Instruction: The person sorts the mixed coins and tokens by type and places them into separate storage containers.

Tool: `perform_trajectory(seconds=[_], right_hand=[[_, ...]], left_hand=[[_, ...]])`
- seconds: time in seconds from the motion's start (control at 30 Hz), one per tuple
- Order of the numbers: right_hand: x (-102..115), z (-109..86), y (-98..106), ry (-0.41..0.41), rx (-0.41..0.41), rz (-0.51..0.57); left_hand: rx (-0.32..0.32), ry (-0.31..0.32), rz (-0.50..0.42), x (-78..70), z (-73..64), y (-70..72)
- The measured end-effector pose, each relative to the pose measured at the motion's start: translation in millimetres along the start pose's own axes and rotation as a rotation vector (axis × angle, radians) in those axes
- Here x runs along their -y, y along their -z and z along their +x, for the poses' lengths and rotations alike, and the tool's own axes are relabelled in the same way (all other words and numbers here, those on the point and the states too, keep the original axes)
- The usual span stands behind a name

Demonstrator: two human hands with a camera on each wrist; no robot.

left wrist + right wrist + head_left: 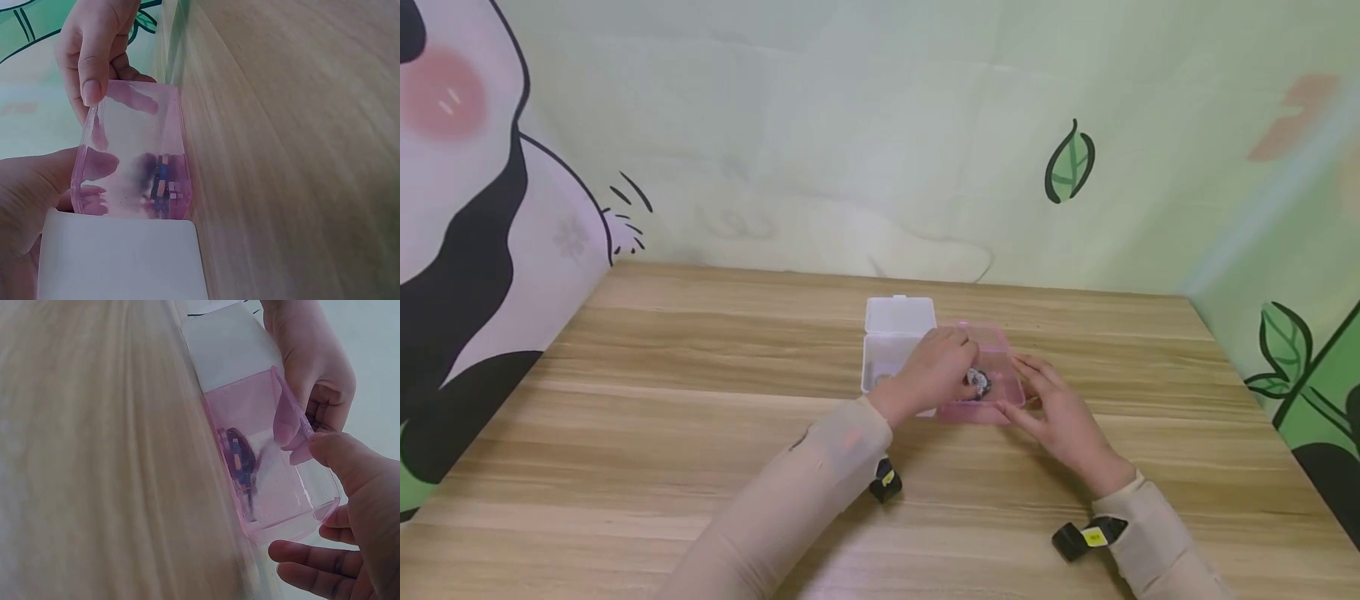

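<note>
A see-through pink plastic box (977,412) stands on the table with its lid raised at the back. On its floor lies a small silver item (979,383), dark with blue and orange bits in the right wrist view; its exact kind is unclear. My left hand (934,362) reaches into the pink box from above. Its thumb and fingers are bent inside, apart from the small item in both wrist views. At the box's right end, my right hand (1063,417) holds the walls between thumb and fingers.
A white plastic box (900,317), lid also raised, stands against the pink box's left side, partly hidden by the left hand. Both boxes sit on a wood-grain table (700,358). A printed cloth backdrop (820,150) hangs behind the table.
</note>
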State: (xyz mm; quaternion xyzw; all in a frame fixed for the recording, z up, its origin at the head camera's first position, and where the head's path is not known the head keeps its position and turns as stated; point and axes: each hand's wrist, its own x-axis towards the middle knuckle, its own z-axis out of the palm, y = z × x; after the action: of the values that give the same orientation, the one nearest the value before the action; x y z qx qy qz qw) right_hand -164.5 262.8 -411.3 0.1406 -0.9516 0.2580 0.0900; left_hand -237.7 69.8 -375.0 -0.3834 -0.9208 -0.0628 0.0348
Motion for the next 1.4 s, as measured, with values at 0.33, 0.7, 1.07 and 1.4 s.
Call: perform_trajectory(seconds=[0.33, 0.7, 1.07, 1.4], right_hand=[[1.0, 0.7, 1.6, 0.003, 0.010, 0.018], [0.6, 1.1, 2.7, 0.000, 0.023, 0.024], [-2.8, 1.4, 7.0, 0.021, 0.027, 0.015], [-13.5, 4.4, 9.6, 0.022, 0.028, -0.040]], left_hand=[[0.007, 0.002, -0.007, -0.4, -2.1, 2.7], [-0.016, 0.026, -0.020, -1.6, -2.5, 3.1], [-0.073, 0.011, -0.006, -5.4, -5.1, 9.4], [-0.092, 0.022, -0.024, -5.0, -9.1, 13.5]])
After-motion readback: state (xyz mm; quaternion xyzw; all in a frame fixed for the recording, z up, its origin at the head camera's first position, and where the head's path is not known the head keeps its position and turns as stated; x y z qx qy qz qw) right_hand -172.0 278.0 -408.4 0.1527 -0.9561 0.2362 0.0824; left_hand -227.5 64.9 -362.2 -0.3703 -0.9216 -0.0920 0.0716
